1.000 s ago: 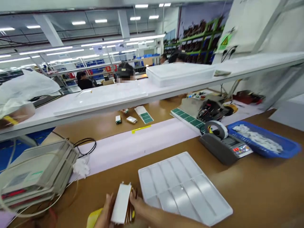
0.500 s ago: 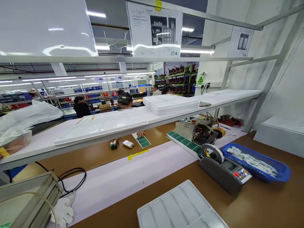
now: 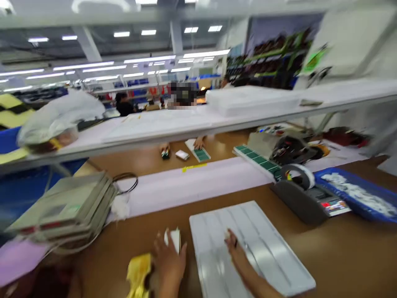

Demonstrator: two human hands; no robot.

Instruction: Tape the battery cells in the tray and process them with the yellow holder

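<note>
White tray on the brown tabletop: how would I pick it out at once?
On the brown tabletop, nearer than the long white shelf, find the right hand. The white tray lies beneath that hand. Unlike the white stack on the shelf, it shows ridges dividing it into long compartments.

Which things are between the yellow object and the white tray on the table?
In the head view, the left hand is there, partly covering a white block.

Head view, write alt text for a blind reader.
A person's left hand partly covers a small white object over a brown table, while the right hand is over a white divided tray. Farther right are a grey machine and a blue basket.
</note>
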